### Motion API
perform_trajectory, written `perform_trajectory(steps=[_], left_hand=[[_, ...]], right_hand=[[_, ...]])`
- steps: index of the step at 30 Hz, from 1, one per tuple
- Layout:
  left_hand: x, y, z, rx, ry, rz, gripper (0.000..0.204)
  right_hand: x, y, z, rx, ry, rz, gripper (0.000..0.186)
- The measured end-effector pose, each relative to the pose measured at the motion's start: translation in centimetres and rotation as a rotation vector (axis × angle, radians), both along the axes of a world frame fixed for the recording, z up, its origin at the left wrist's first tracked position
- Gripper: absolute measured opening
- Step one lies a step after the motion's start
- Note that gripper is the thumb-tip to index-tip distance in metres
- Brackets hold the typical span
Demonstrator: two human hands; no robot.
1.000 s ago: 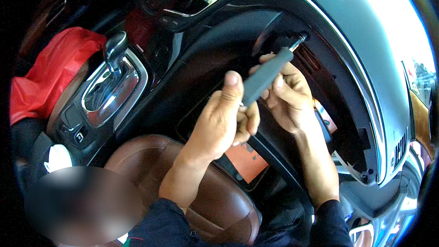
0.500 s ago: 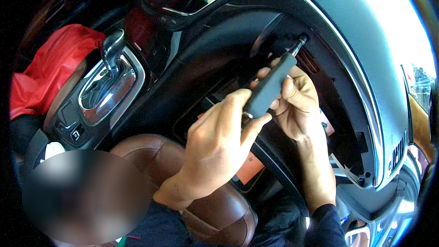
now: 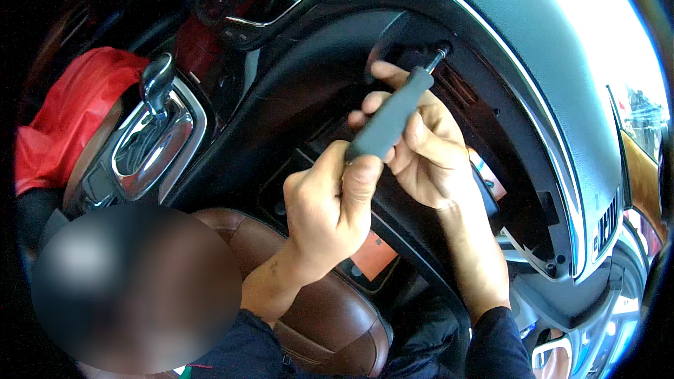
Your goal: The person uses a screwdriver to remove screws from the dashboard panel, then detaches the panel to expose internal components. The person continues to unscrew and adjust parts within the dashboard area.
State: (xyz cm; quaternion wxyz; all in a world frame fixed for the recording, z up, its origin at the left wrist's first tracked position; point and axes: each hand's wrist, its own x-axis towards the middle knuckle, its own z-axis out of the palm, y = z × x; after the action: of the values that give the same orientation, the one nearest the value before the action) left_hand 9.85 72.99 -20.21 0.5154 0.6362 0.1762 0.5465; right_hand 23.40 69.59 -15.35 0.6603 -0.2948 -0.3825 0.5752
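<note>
Screwdriver (image 3: 391, 118), tip at dashboard cavity (image 3: 523, 158); left fingers (image 3: 327, 166) pinch butt, thumb (image 3: 361, 180) newly uppermost, suggesting turning; right fingers (image 3: 422, 133) cradle handle.

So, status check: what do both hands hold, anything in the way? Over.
Left hand gripping rear end of grey-handled tool; right hand supporting it farther forward. Metal shaft points into dark dashboard cavity; tip contact unclear. No visible obstruction.

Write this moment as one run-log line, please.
left hand: grips tool handle at lower end | right hand: around mid-handle | metal shaft: tip at dark dashboard panel
</note>
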Motion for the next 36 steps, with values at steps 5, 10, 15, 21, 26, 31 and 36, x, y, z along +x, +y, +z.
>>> perform_trajectory(steps=[5,10,15,21,26,31,36], left_hand=[[-1.2,1.3,0.5,-0.115,0.051,-0.135,0.055],[-2.0,0.9,2.1,0.111,0.078,0.227,0.034],[-1.8,0.9,1.4,0.094,0.114,0.247,0.020],[-1.0,2.0,0.7,0.204,0.058,0.285,0.019],[-1.4,2.2,0.5,0.159,0.079,0.211,0.030],[-1.7,2.6,0.1,0.026,0.162,0.132,0.029],[-1.1,1.4,1.5,0.182,0.122,0.262,0.029]], right_hand=[[-0.8,0.0,1.3,-0.145,-0.095,-0.178,0.034],[-1.3,0.6,1.8,-0.224,-0.179,-0.325,0.028],[-1.6,1.2,1.4,-0.174,-0.313,-0.384,0.031],[-2.4,1.1,0.9,-0.049,-0.105,-0.244,0.044],[-2.4,1.3,0.5,0.032,0.038,-0.118,0.048],[-2.3,1.6,0.3,-0.073,-0.089,-0.262,0.029],[-2.0,1.4,0.9,-0.161,-0.213,-0.344,0.028]])
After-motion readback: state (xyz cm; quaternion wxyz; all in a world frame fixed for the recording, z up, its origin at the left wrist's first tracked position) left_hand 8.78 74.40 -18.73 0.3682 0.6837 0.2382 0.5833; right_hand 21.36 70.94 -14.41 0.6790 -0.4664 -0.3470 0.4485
